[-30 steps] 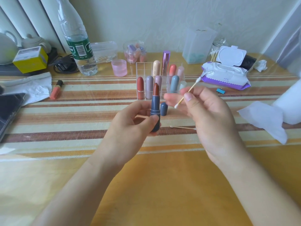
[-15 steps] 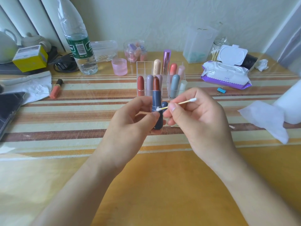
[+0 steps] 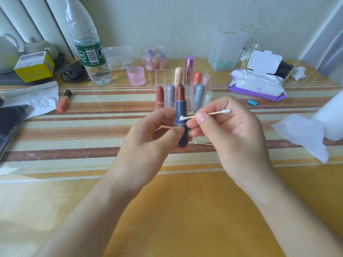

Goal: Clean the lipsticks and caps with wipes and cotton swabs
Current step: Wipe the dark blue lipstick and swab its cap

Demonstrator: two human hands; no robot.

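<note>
My left hand [image 3: 148,140] holds an uncapped blue lipstick [image 3: 181,110] upright over the table, its brown stick raised. A cotton swab [image 3: 206,114] lies almost level in the pinch of my right hand [image 3: 228,134], and its left tip touches the blue tube near the seam. Behind my hands a clear organizer [image 3: 163,78] holds several capped lipsticks. A second swab [image 3: 203,143] lies on the table under my right hand. The blue cap is mostly hidden behind the tube.
An open wipes pack [image 3: 258,82] sits back right, with a loose white wipe [image 3: 300,134] beside a paper roll at the right edge. A water bottle [image 3: 89,51], pink cup [image 3: 136,76], orange lipstick [image 3: 64,101], tissue [image 3: 37,97] and phone [image 3: 9,121] stand to the left.
My right hand turned the swab from pointing up to lying level and brought its tip against the blue tube, where it stays. The lipstick has risen slightly.
</note>
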